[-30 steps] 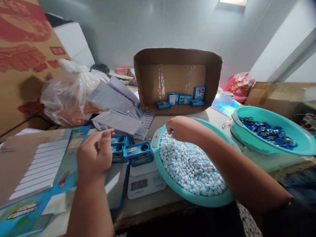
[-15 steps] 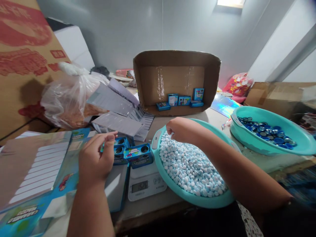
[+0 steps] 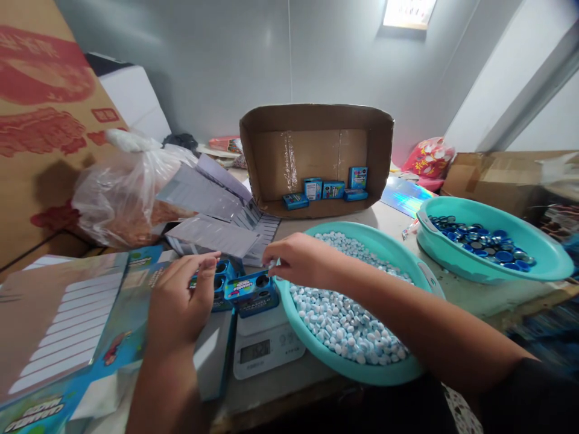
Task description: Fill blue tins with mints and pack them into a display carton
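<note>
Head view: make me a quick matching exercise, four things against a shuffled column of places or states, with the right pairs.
1. Caramelo box beside right hand
2. Digital scale
3. Cardboard box
4. Round blue pieces

A. In the right-hand turquoise basin
B. Round dark hole in its top
C. Opening towards the camera
D. White, numbers displayed

Pairs: 1-B, 2-D, 3-C, 4-A.

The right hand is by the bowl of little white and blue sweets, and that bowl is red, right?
Not red: the bowl is turquoise, as the head view shows. The right hand is by it, as you say.
</note>
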`<state>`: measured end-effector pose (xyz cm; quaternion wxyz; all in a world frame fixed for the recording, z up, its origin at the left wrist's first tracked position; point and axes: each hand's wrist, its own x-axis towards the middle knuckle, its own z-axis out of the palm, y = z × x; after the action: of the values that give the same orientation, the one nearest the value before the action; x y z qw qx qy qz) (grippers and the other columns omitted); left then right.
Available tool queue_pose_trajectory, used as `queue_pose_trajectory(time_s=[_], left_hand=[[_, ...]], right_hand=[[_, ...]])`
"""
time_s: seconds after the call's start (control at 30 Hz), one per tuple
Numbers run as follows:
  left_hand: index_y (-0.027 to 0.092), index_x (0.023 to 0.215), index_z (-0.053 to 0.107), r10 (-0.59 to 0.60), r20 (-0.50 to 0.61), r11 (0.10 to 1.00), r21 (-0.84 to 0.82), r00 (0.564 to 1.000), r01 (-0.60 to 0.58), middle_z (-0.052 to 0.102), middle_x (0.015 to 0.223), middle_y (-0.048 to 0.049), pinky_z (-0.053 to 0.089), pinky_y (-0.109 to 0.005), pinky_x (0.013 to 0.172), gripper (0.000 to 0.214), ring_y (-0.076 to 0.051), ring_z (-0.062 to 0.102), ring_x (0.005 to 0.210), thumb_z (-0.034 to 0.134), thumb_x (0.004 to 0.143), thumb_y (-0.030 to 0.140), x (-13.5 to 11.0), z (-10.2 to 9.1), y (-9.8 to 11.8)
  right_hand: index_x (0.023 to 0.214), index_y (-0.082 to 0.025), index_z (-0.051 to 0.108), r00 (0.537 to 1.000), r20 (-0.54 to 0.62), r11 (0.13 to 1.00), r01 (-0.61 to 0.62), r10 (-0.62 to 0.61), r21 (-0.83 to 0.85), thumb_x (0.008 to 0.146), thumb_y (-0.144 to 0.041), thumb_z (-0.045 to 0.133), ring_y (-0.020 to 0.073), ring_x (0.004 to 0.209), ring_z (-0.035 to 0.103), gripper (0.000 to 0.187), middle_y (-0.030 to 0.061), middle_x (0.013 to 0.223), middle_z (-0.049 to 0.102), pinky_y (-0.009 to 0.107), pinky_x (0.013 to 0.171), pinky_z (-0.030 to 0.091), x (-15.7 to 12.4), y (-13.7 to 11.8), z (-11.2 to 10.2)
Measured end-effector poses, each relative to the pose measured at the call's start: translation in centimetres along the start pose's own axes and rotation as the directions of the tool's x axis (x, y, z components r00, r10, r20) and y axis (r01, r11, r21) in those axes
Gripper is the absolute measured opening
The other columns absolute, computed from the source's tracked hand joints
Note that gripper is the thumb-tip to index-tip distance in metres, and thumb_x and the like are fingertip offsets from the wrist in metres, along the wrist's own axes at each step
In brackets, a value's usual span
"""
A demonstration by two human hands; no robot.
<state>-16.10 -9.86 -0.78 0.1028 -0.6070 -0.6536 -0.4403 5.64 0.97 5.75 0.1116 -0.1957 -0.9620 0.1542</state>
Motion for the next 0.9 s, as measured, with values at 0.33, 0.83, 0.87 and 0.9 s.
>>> queue_pose_trajectory(time_s=[0.33,0.83,0.87,0.9], left_hand=[[0.022,0.102,0.069,-0.026,0.033,1.000,0.003,0.999,0.026,0.072,0.103,-0.0059,0.047,-0.034,0.090,0.032,-0.023,0.065,0.100,0.044,0.099,0.040,0.0,-0.3,-0.2],[0.022,0.102,0.069,0.104,0.171,0.992,-0.092,0.980,-0.090,0.071,0.102,-0.0037,0.045,-0.032,0.089,0.025,-0.020,0.064,0.099,0.051,0.098,0.038,-0.1,-0.1,0.7],[0.022,0.102,0.069,0.118,0.170,0.990,-0.096,0.978,-0.103,0.071,0.102,-0.0039,0.045,-0.032,0.089,0.025,-0.020,0.064,0.099,0.051,0.097,0.038,-0.1,-0.1,0.6],[0.021,0.102,0.068,0.137,0.177,0.987,-0.104,0.975,-0.120,0.071,0.102,-0.0042,0.045,-0.032,0.089,0.025,-0.020,0.064,0.099,0.051,0.097,0.038,-0.1,0.0,0.5]], right_hand=[[0.118,-0.017,0.067,1.000,-0.022,0.992,-0.009,0.012,0.125,0.093,-0.014,0.056,0.0160,0.093,0.066,0.028,0.0073,0.107,0.075,0.024,0.076,0.043,0.1,-0.7,0.3],[0.114,-0.020,0.070,0.958,0.225,0.965,-0.127,0.180,-0.231,0.084,-0.028,0.067,0.0249,0.096,0.066,0.032,0.0096,0.113,0.070,0.029,0.065,0.042,-1.7,2.2,-1.2],[0.114,-0.020,0.070,0.955,0.232,0.963,-0.131,0.186,-0.235,0.084,-0.028,0.067,0.0251,0.095,0.066,0.032,0.0096,0.113,0.070,0.029,0.064,0.041,-1.7,2.1,-1.2],[0.113,-0.019,0.070,0.950,0.246,0.962,-0.132,0.192,-0.238,0.084,-0.027,0.066,0.0249,0.093,0.066,0.030,0.0096,0.112,0.071,0.029,0.063,0.041,-1.6,2.0,-1.2]])
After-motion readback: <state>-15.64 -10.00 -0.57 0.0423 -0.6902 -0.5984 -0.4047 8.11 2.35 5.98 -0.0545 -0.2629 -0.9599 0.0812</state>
